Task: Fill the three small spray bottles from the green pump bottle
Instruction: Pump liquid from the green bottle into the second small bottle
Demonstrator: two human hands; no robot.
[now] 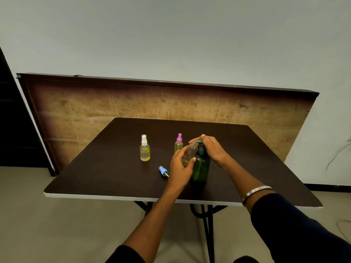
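Note:
The green pump bottle [201, 168] stands upright near the middle of the dark table [114, 168]. My right hand [210, 147] rests on top of its pump head, fingers draped over it. My left hand [180, 164] grips an uncapped clear spray bottle [190, 153], tilted with its mouth under the pump spout. A white-capped spray bottle [145, 151] with yellow liquid stands to the left. A pink-capped spray bottle [178, 143], also holding yellow liquid, stands just behind my left hand. A blue spray cap [163, 171] lies on the table by my left wrist.
A folded wooden tabletop [95, 107] leans against the wall behind the table. The table's white front edge [95, 196] runs close below my forearms. Black metal legs [207, 224] show under it.

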